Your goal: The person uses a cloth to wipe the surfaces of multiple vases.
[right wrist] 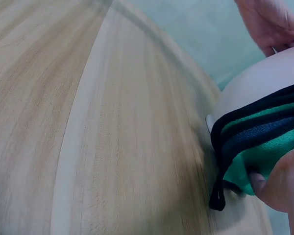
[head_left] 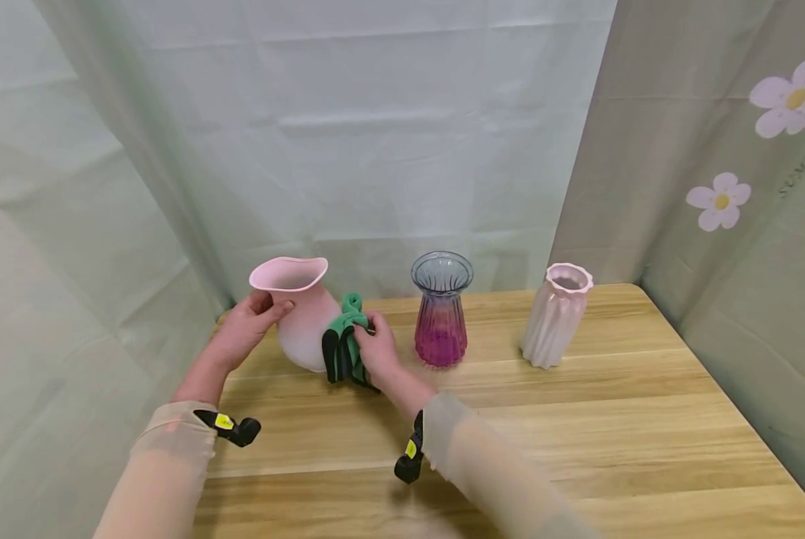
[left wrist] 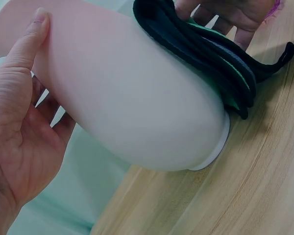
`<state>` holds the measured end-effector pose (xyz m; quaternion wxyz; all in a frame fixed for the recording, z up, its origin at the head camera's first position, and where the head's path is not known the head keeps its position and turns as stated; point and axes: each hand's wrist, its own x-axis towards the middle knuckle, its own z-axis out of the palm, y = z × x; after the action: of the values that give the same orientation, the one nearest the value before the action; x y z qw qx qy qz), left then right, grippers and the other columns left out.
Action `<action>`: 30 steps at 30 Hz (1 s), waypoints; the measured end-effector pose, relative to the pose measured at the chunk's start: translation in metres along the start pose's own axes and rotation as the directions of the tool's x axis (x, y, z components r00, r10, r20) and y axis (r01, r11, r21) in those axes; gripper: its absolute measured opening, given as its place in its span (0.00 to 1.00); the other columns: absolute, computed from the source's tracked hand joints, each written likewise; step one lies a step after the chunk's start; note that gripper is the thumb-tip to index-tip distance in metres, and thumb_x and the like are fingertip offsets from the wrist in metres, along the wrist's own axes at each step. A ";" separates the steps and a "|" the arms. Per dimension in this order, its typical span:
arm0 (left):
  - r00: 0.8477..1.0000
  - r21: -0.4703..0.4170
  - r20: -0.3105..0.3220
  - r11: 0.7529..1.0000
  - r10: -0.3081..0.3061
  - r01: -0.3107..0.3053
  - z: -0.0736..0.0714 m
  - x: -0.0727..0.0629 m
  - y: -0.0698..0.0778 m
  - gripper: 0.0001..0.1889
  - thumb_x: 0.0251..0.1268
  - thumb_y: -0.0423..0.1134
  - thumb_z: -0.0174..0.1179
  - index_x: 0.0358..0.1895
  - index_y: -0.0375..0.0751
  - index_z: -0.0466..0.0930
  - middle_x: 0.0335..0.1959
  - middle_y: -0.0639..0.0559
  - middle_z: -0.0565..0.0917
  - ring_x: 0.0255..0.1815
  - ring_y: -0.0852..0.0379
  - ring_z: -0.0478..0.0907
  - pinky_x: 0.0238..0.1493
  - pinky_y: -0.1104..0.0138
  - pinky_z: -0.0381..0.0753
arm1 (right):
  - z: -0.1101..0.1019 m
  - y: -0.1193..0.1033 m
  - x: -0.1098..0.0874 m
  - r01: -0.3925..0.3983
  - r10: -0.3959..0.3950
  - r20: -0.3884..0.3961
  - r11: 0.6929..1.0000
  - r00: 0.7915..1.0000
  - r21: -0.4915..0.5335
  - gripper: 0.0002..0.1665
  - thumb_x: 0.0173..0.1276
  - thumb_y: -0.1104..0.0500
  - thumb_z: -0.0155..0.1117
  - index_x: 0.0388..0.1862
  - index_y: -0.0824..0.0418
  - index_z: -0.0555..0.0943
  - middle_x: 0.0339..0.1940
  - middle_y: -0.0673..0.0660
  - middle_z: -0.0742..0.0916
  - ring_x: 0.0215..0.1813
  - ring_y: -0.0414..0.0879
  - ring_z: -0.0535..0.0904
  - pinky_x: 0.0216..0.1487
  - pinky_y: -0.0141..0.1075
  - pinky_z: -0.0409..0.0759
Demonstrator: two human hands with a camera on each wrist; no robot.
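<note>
A pink-to-white vase [head_left: 308, 322] with a wavy rim stands at the left of the table, leaning a little in the left wrist view. My left hand [head_left: 243, 327] grips its neck from the left, thumb on the front and fingers behind. On the vase's right side lies a bunched green cloth [head_left: 344, 329] with black edging. My right hand [head_left: 380, 348] holds that cloth against the vase, its thumb pressed into the folds in the right wrist view [right wrist: 279, 188]. Some of the right fingers are hidden behind the cloth.
A ribbed glass vase [head_left: 441, 329], blue-grey above and magenta below, stands right of the cloth. Farther right is a pale pink fluted vase [head_left: 556, 318]. The wooden table [head_left: 577, 442] meets hanging curtains [head_left: 402, 135] at its back and sides.
</note>
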<state>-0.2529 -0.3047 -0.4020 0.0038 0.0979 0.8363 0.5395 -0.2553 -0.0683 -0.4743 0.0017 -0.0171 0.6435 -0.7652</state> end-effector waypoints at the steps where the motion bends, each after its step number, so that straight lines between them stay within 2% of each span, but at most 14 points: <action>1: 1.000 -0.001 -0.002 1.000 0.000 0.000 0.000 0.000 0.000 0.30 0.77 0.52 0.58 0.75 0.49 0.62 0.71 0.42 0.69 0.66 0.51 0.67 0.61 0.68 0.72 | -0.001 0.001 0.000 -0.002 0.002 0.005 1.000 1.000 0.016 0.10 0.77 0.63 0.60 0.52 0.64 0.79 0.53 0.58 0.82 0.54 0.48 0.77 0.56 0.41 0.79; 8: 1.000 -0.024 0.002 1.000 -0.013 0.013 0.000 -0.004 0.002 0.30 0.78 0.50 0.58 0.76 0.48 0.61 0.70 0.43 0.69 0.65 0.52 0.67 0.60 0.70 0.72 | -0.002 -0.004 -0.002 -0.011 0.011 0.015 1.000 1.000 0.008 0.09 0.76 0.62 0.62 0.51 0.63 0.80 0.52 0.56 0.83 0.53 0.46 0.78 0.56 0.39 0.79; 17: 1.000 -0.019 0.006 1.000 0.004 -0.003 0.000 -0.003 0.001 0.29 0.78 0.50 0.58 0.75 0.48 0.61 0.69 0.43 0.69 0.64 0.52 0.68 0.58 0.72 0.73 | 0.004 -0.039 -0.003 0.041 -0.038 0.058 0.998 0.998 -0.053 0.11 0.79 0.58 0.59 0.55 0.59 0.80 0.51 0.52 0.83 0.53 0.43 0.78 0.57 0.40 0.78; 23: 1.000 0.008 0.009 1.000 -0.019 0.019 0.000 -0.002 0.004 0.32 0.78 0.53 0.57 0.76 0.46 0.59 0.70 0.42 0.68 0.66 0.49 0.67 0.65 0.61 0.72 | 0.012 -0.067 0.001 0.104 -0.099 0.087 0.992 0.991 -0.064 0.11 0.78 0.59 0.60 0.54 0.61 0.80 0.49 0.52 0.84 0.51 0.42 0.79 0.57 0.39 0.79; 28: 1.000 0.014 0.006 1.000 -0.027 0.027 0.000 -0.003 0.005 0.33 0.77 0.53 0.58 0.76 0.44 0.59 0.70 0.41 0.69 0.66 0.47 0.67 0.68 0.53 0.70 | 0.016 -0.083 0.004 0.106 -0.104 0.106 0.994 0.989 -0.008 0.10 0.79 0.60 0.59 0.54 0.60 0.80 0.49 0.51 0.83 0.52 0.42 0.78 0.58 0.39 0.78; 30: 1.000 0.018 0.001 0.999 -0.027 0.027 0.000 -0.002 0.004 0.33 0.77 0.53 0.58 0.76 0.45 0.59 0.69 0.41 0.69 0.66 0.48 0.67 0.67 0.54 0.71 | 0.016 -0.087 0.004 0.105 -0.107 0.111 0.994 0.988 0.026 0.10 0.79 0.60 0.59 0.55 0.61 0.80 0.49 0.51 0.83 0.52 0.42 0.78 0.58 0.40 0.78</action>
<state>-0.2501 -0.3038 -0.3987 0.0109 0.0871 0.8424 0.5317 -0.2568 -0.0688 -0.3855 -0.0029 -0.0942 0.6330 -0.7684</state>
